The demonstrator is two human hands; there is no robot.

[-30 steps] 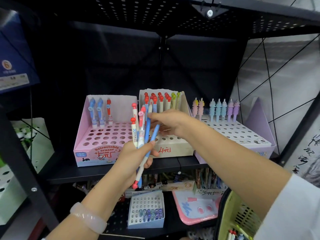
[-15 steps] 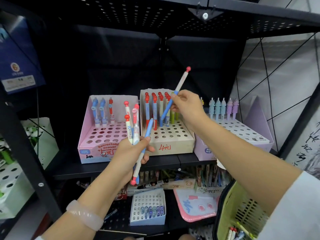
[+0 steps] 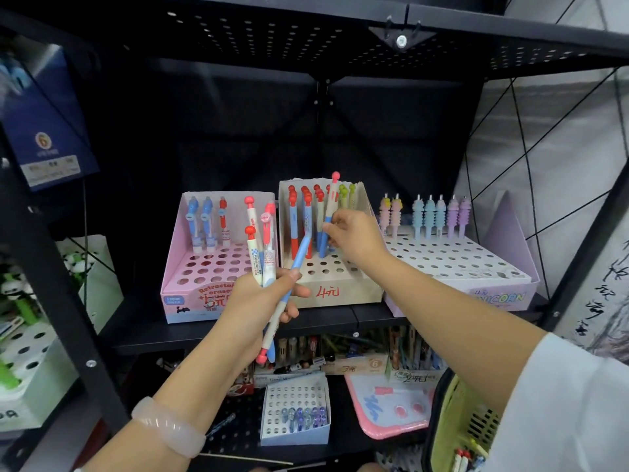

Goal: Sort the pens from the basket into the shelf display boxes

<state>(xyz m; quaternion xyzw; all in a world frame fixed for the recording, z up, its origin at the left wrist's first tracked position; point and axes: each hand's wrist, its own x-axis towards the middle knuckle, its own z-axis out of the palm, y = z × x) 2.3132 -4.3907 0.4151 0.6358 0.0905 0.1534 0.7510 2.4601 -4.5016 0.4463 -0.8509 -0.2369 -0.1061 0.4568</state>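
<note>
My left hand (image 3: pixel 262 298) grips a bunch of several red-capped pens (image 3: pixel 263 247) in front of the shelf, some tips up and one slanting down. My right hand (image 3: pixel 354 236) pinches a blue-and-white pen with a red knob (image 3: pixel 329 212), its lower end standing down among the holes of the beige display box (image 3: pixel 340 287) marked in red. That box holds a back row of red and green capped pens. A pink display box (image 3: pixel 190 294) to its left has three pens at the back. The green basket (image 3: pixel 456 427) hangs at the lower right with pens inside.
A lilac unicorn box (image 3: pixel 490 291) with pastel pens stands right of the beige box. Black shelf posts (image 3: pixel 64 301) frame the left side. The lower shelf carries a small white box (image 3: pixel 296 413), a pink tray (image 3: pixel 384 413) and more pen boxes. White boxes sit far left.
My right hand has brought its pen down from a raised slant to near upright over the beige box holes. My left hand and its bunch stay about where they were.
</note>
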